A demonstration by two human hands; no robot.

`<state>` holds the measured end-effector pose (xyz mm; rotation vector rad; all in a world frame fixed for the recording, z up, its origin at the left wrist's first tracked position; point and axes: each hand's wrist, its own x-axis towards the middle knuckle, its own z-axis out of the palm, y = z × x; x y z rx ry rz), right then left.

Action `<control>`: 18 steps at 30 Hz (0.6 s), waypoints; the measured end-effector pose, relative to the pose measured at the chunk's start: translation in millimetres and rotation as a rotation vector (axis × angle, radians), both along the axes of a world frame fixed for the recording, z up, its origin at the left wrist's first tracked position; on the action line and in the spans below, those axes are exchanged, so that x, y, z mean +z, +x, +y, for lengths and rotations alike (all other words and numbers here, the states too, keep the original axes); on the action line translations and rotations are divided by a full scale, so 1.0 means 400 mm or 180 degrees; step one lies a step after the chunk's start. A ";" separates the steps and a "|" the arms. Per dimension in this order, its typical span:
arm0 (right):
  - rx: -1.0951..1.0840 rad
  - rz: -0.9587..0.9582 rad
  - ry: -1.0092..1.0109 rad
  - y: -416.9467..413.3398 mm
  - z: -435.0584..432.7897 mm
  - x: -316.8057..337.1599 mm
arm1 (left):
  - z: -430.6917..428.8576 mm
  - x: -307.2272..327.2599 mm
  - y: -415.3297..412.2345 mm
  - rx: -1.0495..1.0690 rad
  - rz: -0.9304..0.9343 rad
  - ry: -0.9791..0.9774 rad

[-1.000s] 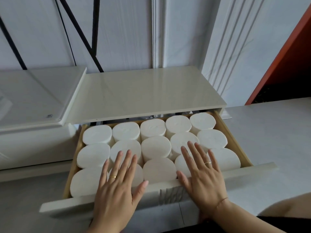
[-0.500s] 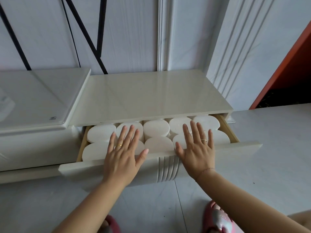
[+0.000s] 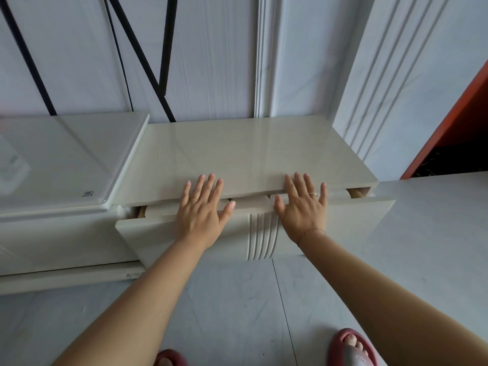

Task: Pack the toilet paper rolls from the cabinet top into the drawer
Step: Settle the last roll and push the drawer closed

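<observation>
The cream drawer (image 3: pixel 343 220) stands almost pushed in under the cabinet top (image 3: pixel 237 154), leaving a narrow gap. Through that gap only the tops of white toilet paper rolls (image 3: pixel 250 201) show; the others are hidden. My left hand (image 3: pixel 202 210) lies flat with straight fingers on the drawer front, left of its ribbed centre, fingertips reaching the cabinet top's edge. My right hand (image 3: pixel 303 204) presses flat in the same way to the right of the ribs. No rolls stand on the cabinet top.
A lower glossy white unit (image 3: pixel 66 159) adjoins the cabinet on the left. Black rods (image 3: pixel 142 56) lean against the pale wall behind. An orange panel (image 3: pixel 454 122) rises at the right. My feet in pink slippers (image 3: pixel 351 347) stand on the grey floor.
The drawer has slid from wide open to nearly closed, with both flat hands travelling with its front. The rows of rolls have gone out of sight under the cabinet top.
</observation>
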<state>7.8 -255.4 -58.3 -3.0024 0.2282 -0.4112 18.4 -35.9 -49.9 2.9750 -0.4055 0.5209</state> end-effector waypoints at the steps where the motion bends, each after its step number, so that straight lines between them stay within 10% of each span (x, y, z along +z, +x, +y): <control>1: -0.0005 -0.0019 0.0003 0.013 0.001 0.000 | 0.000 0.000 0.011 0.0019 0.0007 0.0002; 18: -0.0019 -0.0314 0.0023 0.093 0.004 -0.002 | -0.003 0.003 0.089 0.0023 -0.0304 -0.0129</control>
